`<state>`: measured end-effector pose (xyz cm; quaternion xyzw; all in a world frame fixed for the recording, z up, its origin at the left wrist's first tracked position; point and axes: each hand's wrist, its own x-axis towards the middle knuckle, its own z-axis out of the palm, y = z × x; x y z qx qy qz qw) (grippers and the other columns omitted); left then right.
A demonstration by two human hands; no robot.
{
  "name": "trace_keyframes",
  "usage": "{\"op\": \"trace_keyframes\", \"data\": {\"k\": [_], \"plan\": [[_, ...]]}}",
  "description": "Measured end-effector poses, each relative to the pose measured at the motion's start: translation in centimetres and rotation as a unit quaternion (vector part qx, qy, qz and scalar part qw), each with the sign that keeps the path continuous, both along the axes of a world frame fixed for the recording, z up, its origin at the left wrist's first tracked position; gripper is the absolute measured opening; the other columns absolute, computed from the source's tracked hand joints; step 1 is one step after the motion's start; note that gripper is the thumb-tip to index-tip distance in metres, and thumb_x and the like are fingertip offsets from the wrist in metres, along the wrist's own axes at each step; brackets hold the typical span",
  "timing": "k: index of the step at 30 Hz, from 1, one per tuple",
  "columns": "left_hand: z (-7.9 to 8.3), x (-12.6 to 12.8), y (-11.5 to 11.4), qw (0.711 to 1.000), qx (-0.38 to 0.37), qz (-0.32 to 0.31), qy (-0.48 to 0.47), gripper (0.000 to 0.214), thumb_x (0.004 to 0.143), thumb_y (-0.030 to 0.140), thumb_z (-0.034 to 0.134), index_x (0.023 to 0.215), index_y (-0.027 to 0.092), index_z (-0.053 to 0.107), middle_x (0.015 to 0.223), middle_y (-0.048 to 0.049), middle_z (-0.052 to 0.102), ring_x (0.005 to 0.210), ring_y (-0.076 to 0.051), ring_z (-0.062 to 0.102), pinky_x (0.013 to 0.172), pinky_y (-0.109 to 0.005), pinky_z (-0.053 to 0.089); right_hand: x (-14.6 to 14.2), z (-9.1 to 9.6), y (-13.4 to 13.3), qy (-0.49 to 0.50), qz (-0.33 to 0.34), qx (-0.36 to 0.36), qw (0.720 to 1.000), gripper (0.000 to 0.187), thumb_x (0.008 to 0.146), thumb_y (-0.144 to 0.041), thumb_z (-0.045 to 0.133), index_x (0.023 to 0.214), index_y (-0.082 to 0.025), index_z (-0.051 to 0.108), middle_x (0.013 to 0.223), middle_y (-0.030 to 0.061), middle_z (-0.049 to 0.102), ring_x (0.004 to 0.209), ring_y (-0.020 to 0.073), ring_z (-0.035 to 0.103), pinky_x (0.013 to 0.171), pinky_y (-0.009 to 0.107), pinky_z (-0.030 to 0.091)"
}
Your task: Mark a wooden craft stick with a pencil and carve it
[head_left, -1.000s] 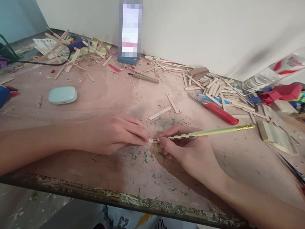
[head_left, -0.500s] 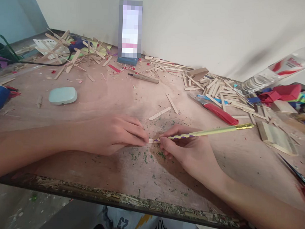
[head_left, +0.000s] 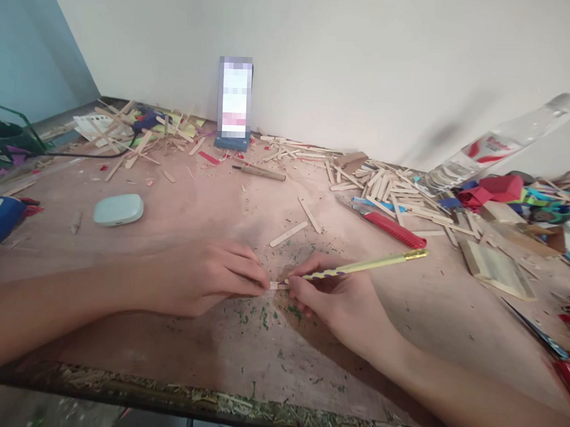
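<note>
Now your left hand (head_left: 203, 276) pinches the stick piece (head_left: 279, 286) flat; your right hand (head_left: 331, 296) grips the pencil (head_left: 358, 266), apparently marking it. Hold steady.

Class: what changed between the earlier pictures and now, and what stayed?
Nothing on the pinkish plywood table moved; only the head camera tipped upward, so everything sits lower in view. The left hand still pins the small pale wooden stick piece, and the right hand still holds the yellow, purple-patterned pencil against it. Nothing taken or released.

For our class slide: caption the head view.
Left hand pins a small stick piece; right hand holds a striped pencil to it.
</note>
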<state>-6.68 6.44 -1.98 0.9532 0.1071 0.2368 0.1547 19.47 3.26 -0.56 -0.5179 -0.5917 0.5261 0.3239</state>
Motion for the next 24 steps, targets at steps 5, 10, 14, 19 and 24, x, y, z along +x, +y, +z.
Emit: {"op": "trace_keyframes", "data": {"k": [5,10,14,19,24], "plan": [[0.3,0.4,-0.2,1.0,-0.018,0.005,-0.005,0.044,0.092,-0.001,0.049,0.125,0.017,0.072,0.125,-0.0105,0.079,0.117,-0.026,0.071,0.102,-0.042,0.06,0.2,0.0,0.0,0.015,0.015,-0.017,1.0,0.01,0.075,-0.022,0.075,0.073,-0.021,0.065,0.056,-0.0047,0.059,0.049,0.0119,0.052,0.048,0.024,0.042],[0.0,0.6,-0.5,1.0,-0.018,0.016,0.002,0.044,0.093,0.004,0.048,0.127,0.02,0.071,0.125,-0.0088,0.079,0.116,-0.025,0.072,0.104,-0.042,0.059,0.3,0.2,0.1,0.053,-0.006,-0.018,0.998,0.019,0.077,-0.034,0.076,0.076,-0.022,0.062,0.058,-0.0038,0.06,0.05,0.0126,0.052,0.049,0.025,0.042],[0.2,0.6,-0.8,0.999,-0.019,0.032,0.016,0.036,0.099,0.009,0.045,0.122,0.021,0.071,0.119,-0.0099,0.077,0.108,-0.024,0.072,0.098,-0.041,0.059,0.3,0.4,0.0,0.072,-0.022,-0.015,0.997,0.026,0.077,-0.042,0.079,0.077,-0.021,0.064,0.056,-0.0038,0.059,0.049,0.0128,0.052,0.051,0.025,0.043],[0.6,0.9,-0.8,0.999,-0.022,0.036,0.004,0.034,0.098,0.009,0.045,0.117,0.022,0.071,0.109,-0.009,0.076,0.1,-0.025,0.071,0.09,-0.04,0.056,0.5,0.3,-0.1,0.027,-0.021,-0.005,0.999,0.032,0.082,-0.052,0.076,0.083,-0.021,0.068,0.06,-0.0013,0.06,0.052,0.0148,0.052,0.052,0.027,0.044],[0.6,1.3,-0.8,0.997,-0.015,0.071,-0.015,0.031,0.093,0.009,0.054,0.112,0.027,0.07,0.101,-0.003,0.076,0.093,-0.021,0.072,0.081,-0.033,0.055,2.1,-1.0,0.9,-0.076,-0.013,0.072,0.994,0.038,0.091,-0.058,0.065,0.093,-0.02,0.075,0.069,0.0035,0.065,0.059,0.0196,0.06,0.054,0.03,0.05]]}}
